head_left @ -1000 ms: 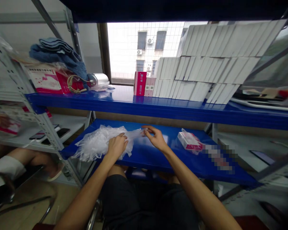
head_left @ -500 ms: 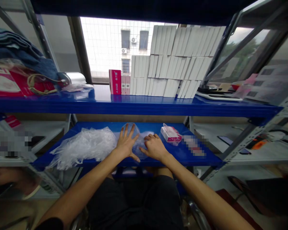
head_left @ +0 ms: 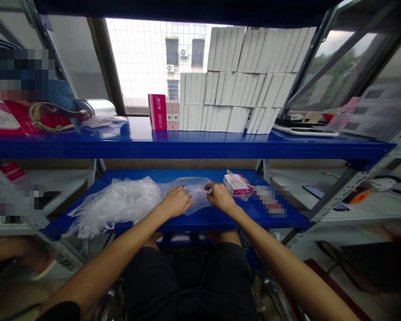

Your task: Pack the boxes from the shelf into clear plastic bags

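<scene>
The clear plastic bag (head_left: pixel 198 195) lies spread on the blue worktop (head_left: pixel 200 221) between your two hands, just to the right of the heap of clear bags (head_left: pixel 120 200) and to the left of the wrapped box (head_left: pixel 237 185). Your left hand (head_left: pixel 177 203) is at the bag's left part, fingers bent over it; you cannot tell from here whether that grip pinches the film or only presses on it. Your right hand (head_left: pixel 220 196) is at the bag's right edge with fingers curled and thumb close to them; whether film is caught in that grip is hidden too.

Expect the bag to be very light, limp and slick, with layers that likely cling together and wrinkle easily. Your best hold is probably a fingertip pinch on a single layer at the right edge, the left palm steadying the film flat. Pull gently: thin film may stretch or split.
</scene>
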A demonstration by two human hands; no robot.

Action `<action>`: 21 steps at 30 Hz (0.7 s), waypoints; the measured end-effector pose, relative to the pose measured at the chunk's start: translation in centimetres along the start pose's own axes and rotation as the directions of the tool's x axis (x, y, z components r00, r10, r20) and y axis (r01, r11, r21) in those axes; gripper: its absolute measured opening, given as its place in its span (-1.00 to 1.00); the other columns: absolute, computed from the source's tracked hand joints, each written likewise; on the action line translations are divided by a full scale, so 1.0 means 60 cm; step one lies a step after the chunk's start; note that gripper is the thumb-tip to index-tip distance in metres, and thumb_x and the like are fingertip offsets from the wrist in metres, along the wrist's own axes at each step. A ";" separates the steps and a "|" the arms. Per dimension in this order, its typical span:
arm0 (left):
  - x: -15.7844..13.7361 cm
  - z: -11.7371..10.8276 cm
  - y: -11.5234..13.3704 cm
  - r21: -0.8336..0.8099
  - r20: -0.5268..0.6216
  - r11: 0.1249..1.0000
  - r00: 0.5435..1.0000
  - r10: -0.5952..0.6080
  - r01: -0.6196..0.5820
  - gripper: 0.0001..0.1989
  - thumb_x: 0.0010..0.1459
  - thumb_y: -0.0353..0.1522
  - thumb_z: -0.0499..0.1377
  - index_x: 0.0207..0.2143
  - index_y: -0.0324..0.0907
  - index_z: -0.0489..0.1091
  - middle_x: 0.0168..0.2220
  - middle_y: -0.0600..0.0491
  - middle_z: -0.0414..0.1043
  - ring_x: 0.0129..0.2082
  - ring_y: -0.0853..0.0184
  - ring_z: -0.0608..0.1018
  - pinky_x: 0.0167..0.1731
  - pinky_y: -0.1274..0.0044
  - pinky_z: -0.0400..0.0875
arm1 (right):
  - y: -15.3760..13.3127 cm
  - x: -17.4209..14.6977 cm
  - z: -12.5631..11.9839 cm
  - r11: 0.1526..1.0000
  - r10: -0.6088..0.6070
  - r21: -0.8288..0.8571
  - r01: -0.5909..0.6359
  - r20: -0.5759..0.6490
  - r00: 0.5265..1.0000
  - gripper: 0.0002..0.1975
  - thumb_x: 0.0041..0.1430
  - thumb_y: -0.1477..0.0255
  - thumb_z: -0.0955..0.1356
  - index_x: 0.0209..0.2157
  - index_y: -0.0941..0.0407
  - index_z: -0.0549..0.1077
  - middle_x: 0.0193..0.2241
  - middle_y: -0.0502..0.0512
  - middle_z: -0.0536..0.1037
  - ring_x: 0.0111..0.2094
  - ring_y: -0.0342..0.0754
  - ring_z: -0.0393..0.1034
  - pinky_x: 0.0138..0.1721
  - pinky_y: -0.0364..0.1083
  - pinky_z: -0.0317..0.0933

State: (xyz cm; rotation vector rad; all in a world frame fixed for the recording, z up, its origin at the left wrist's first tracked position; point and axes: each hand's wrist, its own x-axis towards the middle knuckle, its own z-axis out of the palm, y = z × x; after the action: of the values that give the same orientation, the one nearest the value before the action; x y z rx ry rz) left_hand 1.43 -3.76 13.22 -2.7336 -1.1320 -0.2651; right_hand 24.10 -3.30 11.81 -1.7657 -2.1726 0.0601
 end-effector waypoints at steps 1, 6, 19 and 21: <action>0.003 0.009 -0.003 -0.003 0.059 1.000 0.998 -0.012 0.012 -0.68 0.37 -0.24 0.11 -0.21 -0.20 0.63 -0.14 -0.18 0.63 0.05 0.02 0.56 0.14 0.22 0.35 | 0.006 0.001 0.001 1.000 0.006 0.023 -0.005 -0.002 1.000 -0.60 0.21 0.54 0.35 0.09 0.15 0.51 0.04 0.21 0.59 0.04 0.04 0.50 0.10 -0.09 0.26; 0.001 0.008 -0.020 0.079 0.195 0.993 0.976 -0.102 0.088 -0.70 0.28 -0.23 0.21 -0.09 -0.20 0.63 -0.19 -0.21 0.64 -0.05 -0.01 0.63 0.09 0.22 0.40 | 0.032 -0.008 -0.022 1.000 0.016 -0.013 -0.014 0.106 0.994 -0.13 0.02 0.52 0.46 0.38 0.19 0.20 0.28 0.40 0.35 0.24 0.20 0.35 0.20 0.03 0.23; 0.031 -0.041 -0.022 0.019 0.436 0.999 0.899 -0.039 0.034 -0.13 -0.12 0.10 0.38 0.19 -0.15 0.46 0.08 -0.27 0.53 0.10 -0.16 0.53 0.03 0.18 0.43 | -0.010 0.009 -0.114 0.919 -0.335 -0.134 0.372 0.234 0.913 -0.37 -0.02 0.32 0.56 0.14 0.04 0.53 0.36 0.25 0.26 0.34 0.31 0.18 0.30 0.16 0.10; 0.031 -0.024 -0.028 -0.038 0.358 0.999 0.934 0.025 -0.012 -0.33 0.02 0.00 0.34 0.13 -0.13 0.51 0.00 -0.20 0.58 0.03 -0.06 0.58 -0.02 0.26 0.46 | -0.038 -0.001 -0.099 0.875 -0.457 -0.142 0.463 0.073 0.887 -0.60 0.21 0.42 0.41 0.09 0.06 0.55 0.24 0.25 0.42 0.25 0.19 0.31 0.26 0.11 0.15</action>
State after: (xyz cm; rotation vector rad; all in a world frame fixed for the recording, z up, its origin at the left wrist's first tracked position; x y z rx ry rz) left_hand 1.41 -1.63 15.18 -2.8992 -1.1893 0.2316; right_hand 23.65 -4.93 17.97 -1.2745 -2.6277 -0.2006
